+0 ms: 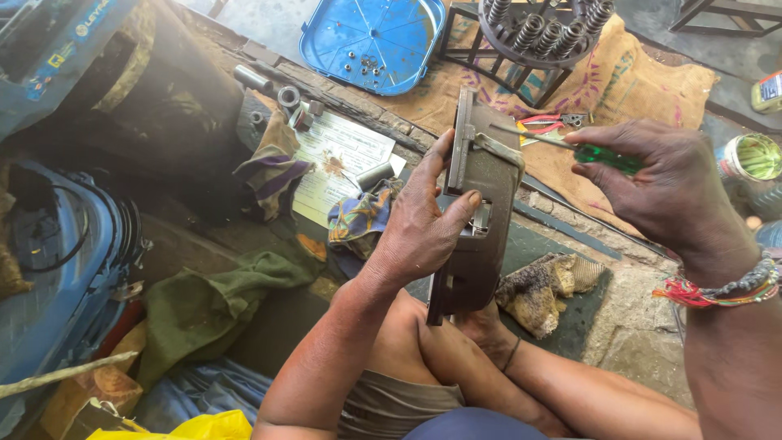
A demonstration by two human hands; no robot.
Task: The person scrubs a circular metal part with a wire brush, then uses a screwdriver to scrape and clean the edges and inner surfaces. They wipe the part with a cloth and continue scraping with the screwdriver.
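Observation:
My left hand (423, 220) grips a dark, round metal housing (481, 236) that stands on edge above my crossed legs, thumb across its window-like slot. My right hand (660, 183) holds a screwdriver with a green transparent handle (607, 156); its thin shaft (529, 134) reaches left and touches the housing's upper rim. A bundle of coloured threads and a bracelet circles my right wrist.
A blue plastic lid (371, 37) with small nuts lies at the top. Beside it a round plate with coil springs (542, 28) stands on burlap sacking (643, 81). Rags, a printed sheet, metal sleeves (289, 98), red-handled pliers (550, 122) and a green tin (753, 156) lie around.

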